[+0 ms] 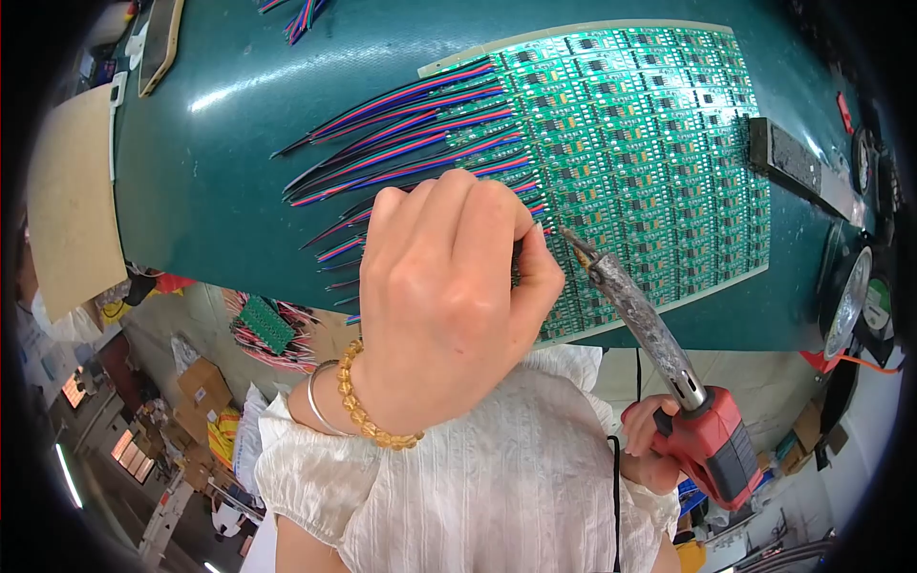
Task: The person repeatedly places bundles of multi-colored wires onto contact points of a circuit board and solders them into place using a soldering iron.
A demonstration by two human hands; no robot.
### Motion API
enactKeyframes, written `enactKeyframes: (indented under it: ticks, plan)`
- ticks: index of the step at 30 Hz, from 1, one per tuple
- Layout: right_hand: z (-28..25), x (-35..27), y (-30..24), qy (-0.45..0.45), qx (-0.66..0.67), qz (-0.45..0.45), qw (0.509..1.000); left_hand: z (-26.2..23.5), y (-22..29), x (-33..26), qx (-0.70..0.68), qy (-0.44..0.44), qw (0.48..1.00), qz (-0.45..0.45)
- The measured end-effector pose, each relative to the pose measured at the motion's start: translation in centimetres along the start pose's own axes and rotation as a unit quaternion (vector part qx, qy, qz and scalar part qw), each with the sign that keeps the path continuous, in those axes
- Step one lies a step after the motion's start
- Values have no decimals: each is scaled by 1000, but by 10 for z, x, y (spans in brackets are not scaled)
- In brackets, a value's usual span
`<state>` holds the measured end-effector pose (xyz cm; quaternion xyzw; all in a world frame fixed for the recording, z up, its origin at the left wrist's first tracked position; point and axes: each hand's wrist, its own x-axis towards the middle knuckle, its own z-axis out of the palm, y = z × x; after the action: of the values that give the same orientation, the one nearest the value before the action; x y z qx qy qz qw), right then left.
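The green desk (220, 172) fills the upper half of the view, and on it, toward two o'clock, lies a large panel of small green circuit boards (650, 153) with bundles of red, blue, green and black wires (401, 134) fanning off its left edge toward nine o'clock. At centre the left hand (444, 296) is curled nearly closed, fingertips pinched down at the panel's left edge, where it seems to hold a wire end against a pad, though the wire itself is hidden under the fingers. From five o'clock the right hand (650, 444) wraps shut round the red grip of a soldering iron (659, 363), whose crusted barrel slants up so the tip sits just beside the left fingertips. To my eye the work goes best if the wire is kept flat and still on its pad, the tip touches both wire and pad briefly, and the fingers stay off the hot barrel. A dark block (793, 158) rests at the panel's right edge.
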<state>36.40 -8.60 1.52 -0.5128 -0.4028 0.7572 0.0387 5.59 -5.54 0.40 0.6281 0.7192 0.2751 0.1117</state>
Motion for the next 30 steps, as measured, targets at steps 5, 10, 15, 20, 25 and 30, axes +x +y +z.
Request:
enactKeyframes:
  ticks: [5,10,15,20,25,30]
  plan:
    - [9,15,35,9,59,-263,963,2,-2,1,-4,3,1000,6]
    - [10,10,24,12,106,-203,973,1,-1,1,-1,0,1000,8]
    - [8,15,26,28,143,-223,964,5,0,1,-14,4,1000,12]
    - [4,26,39,19,-33,-323,946,2,2,0,-11,9,1000,14]
    - [27,35,36,131,38,-401,906,-15,-5,17,-3,-17,999,47]
    - [33,35,34,192,107,-426,878,-39,-80,107,255,129,946,149]
